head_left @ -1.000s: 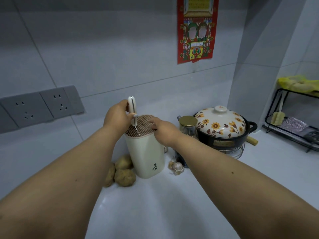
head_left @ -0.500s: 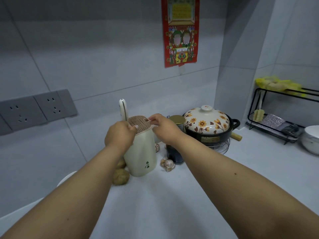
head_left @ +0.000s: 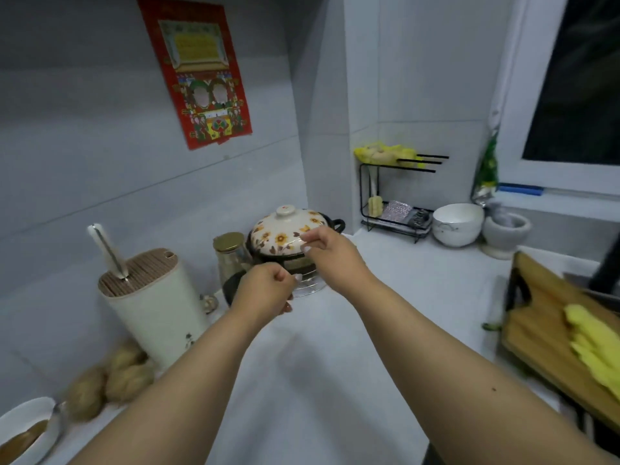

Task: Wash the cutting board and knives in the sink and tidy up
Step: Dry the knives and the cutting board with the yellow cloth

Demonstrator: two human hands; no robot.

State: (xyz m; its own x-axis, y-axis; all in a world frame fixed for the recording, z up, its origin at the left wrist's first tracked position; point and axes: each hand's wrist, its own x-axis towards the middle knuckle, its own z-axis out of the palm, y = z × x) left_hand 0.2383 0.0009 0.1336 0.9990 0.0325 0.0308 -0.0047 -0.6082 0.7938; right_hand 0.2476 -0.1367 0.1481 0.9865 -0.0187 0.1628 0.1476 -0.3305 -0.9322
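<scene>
A cream knife holder (head_left: 157, 310) stands on the counter at the left, against the wall. A knife with a white handle (head_left: 106, 250) sticks out of its slotted top. My left hand (head_left: 265, 292) hovers to the right of the holder, its fingers curled and holding nothing. My right hand (head_left: 330, 246) is a little further right, in front of the flowered pot, fingers relaxed and empty. A wooden cutting board (head_left: 550, 327) lies at the right edge with yellow slices (head_left: 597, 350) on it. No sink is in view.
A clay pot with a flowered lid (head_left: 288, 231) and a glass jar (head_left: 231, 255) stand behind my hands. Potatoes (head_left: 114, 380) and a plate (head_left: 27, 427) lie at the lower left. A black rack (head_left: 396, 203), a white bowl (head_left: 458, 223) and a mortar (head_left: 506, 229) line the back right.
Both hands have left the knife holder and moved right; the knife stays in the holder. The view has swung right, bringing the cutting board into sight.
</scene>
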